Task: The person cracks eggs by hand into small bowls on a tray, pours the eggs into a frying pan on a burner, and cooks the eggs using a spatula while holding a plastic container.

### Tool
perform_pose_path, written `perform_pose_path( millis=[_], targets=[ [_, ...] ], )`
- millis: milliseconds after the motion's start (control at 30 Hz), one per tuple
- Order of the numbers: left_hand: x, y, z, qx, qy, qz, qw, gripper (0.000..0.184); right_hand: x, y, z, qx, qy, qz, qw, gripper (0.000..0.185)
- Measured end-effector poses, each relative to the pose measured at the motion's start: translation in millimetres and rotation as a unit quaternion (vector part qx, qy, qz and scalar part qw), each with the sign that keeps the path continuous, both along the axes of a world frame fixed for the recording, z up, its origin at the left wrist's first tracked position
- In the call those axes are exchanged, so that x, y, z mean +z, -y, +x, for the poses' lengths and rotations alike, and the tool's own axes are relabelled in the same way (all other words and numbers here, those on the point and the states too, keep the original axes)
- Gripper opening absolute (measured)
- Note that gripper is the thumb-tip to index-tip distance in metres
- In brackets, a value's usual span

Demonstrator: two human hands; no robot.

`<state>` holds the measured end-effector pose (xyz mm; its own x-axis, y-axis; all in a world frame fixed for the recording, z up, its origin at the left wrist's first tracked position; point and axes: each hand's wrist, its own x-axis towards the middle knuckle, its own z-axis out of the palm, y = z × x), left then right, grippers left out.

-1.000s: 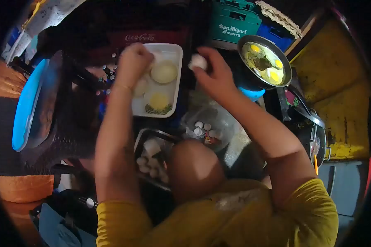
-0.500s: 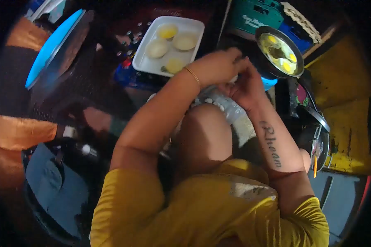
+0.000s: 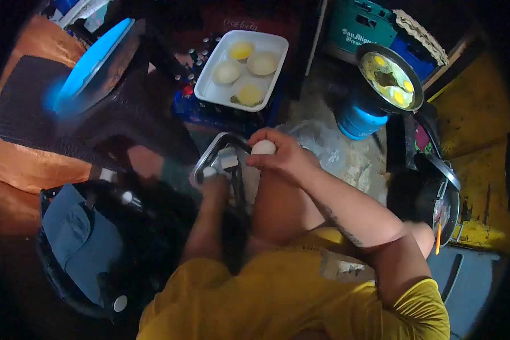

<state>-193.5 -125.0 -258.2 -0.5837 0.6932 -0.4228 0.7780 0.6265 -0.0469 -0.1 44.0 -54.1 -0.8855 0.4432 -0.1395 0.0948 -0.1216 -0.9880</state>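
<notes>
My right hand (image 3: 283, 153) is closed round a whitish egg (image 3: 263, 148), just right of a metal tray (image 3: 202, 160). Reaching into that tray, my left hand (image 3: 215, 187) is dim, and its fingers are hard to make out; a white round thing (image 3: 209, 171) shows beside them. A white block-like thing (image 3: 228, 158) lies in the tray. Ahead, a white tray (image 3: 212, 96) bears round pale and yellow pieces, one with green bits. At the upper right, a pan (image 3: 419, 102) holds several eggs with yellow yolks, above a blue gas canister (image 3: 361, 120).
A clear plastic bag (image 3: 323, 144) lies beyond my right hand. Bottles (image 3: 194, 55) stand in a crate left of the white tray. A green crate (image 3: 364, 25) is at the back, a lidded pot (image 3: 450, 209) at the right, a blue-rimmed object (image 3: 96, 59) at the left.
My hands were together near the plastic bag and have moved apart. The left one has gone down into the metal tray; the right one has come left with the egg. The view has shifted.
</notes>
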Motion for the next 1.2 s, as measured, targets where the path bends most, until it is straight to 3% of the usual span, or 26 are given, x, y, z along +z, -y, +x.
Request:
perform_pose_path(
  millis=[67, 133, 167, 267, 400, 467, 533, 600, 633, 700, 733, 800, 833, 900, 933, 967, 1000, 1033, 1100, 1133, 1200],
  targets=[
    [-25, 14, 9, -0.046, -0.021, 0.001, 0.999, 0.027, 3, 0, 2, -0.015, 0.014, 0.042, 0.999, 0.039],
    [-47, 19, 10, 0.005, -0.025, 0.057, 0.998, 0.028, -11, -2, 1, -0.010, -0.041, -0.051, 0.998, 0.040],
    [-53, 17, 10, 0.028, -0.025, 0.086, 0.996, 0.029, -11, -5, 1, -0.021, -0.047, -0.041, 0.998, 0.040],
    [-63, 18, 9, 0.025, -0.020, 0.105, 0.994, 0.031, -27, -10, 2, -0.036, -0.135, -0.307, 0.941, 0.039],
    [-12, 0, 17, 0.108, 0.014, 0.138, 0.984, 0.035, -26, -22, 0, -0.071, -0.154, -0.375, 0.911, 0.035],
    [55, -20, 25, 0.190, -0.046, 0.272, 0.942, 0.047, -31, -25, -2, -0.107, -0.160, -0.457, 0.868, 0.032],
    [112, -44, 24, 0.169, -0.010, 0.464, 0.869, 0.053, -33, -27, -14, -0.145, -0.148, -0.441, 0.873, 0.029],
    [161, -63, 27, 0.059, -0.007, 0.621, 0.782, 0.056, -36, -31, -25, -0.175, -0.137, -0.421, 0.880, 0.026],
    [179, -71, 37, 0.062, -0.011, 0.621, 0.781, 0.056, -38, -34, -31, -0.191, -0.118, -0.413, 0.883, 0.026],
    [201, -87, 57, -0.051, 0.091, 0.763, 0.638, 0.057, -39, -37, -39, -0.204, -0.103, -0.403, 0.886, 0.027],
    [201, -91, 56, -0.051, 0.089, 0.764, 0.637, 0.057, -40, -36, -42, -0.186, -0.145, -0.398, 0.887, 0.028],
    [200, -97, 56, -0.222, 0.031, 0.616, 0.755, 0.061, -24, -33, -41, -0.167, -0.185, -0.392, 0.886, 0.029],
    [201, -100, 53, -0.222, 0.031, 0.617, 0.754, 0.061, -17, -33, -38, -0.182, -0.164, -0.384, 0.890, 0.029],
    [208, -107, 40, -0.098, 0.106, 0.647, 0.749, 0.055, -12, -40, -37, -0.199, -0.143, -0.374, 0.894, 0.029],
    [213, -110, 32, -0.096, 0.104, 0.650, 0.747, 0.055, -19, -47, -39, -0.190, -0.156, -0.402, 0.882, 0.028],
    [220, -111, 22, 0.014, 0.398, 0.666, 0.631, 0.049, -15, -49, -42, -0.179, -0.169, -0.430, 0.868, 0.028],
    [226, -113, 13, 0.117, 0.647, 0.610, 0.442, 0.045, -9, -52, -45, -0.172, -0.170, -0.427, 0.871, 0.028],
    [231, -117, 5, 0.111, 0.643, 0.617, 0.439, 0.045, -3, -55, -48, -0.167, -0.163, -0.432, 0.871, 0.028],
    [239, -125, -8, 0.149, 0.754, 0.547, 0.331, 0.041, 12, -66, -54, -0.159, -0.159, -0.430, 0.874, 0.029],
    [240, -131, -15, 0.143, 0.754, 0.550, 0.329, 0.041, 17, -74, -57, -0.144, -0.117, -0.394, 0.900, 0.032],
    [240, -144, -28, 0.158, 0.748, 0.516, 0.387, 0.041, 38, -84, -64, -0.130, -0.076, -0.354, 0.923, 0.035]
  ],
)
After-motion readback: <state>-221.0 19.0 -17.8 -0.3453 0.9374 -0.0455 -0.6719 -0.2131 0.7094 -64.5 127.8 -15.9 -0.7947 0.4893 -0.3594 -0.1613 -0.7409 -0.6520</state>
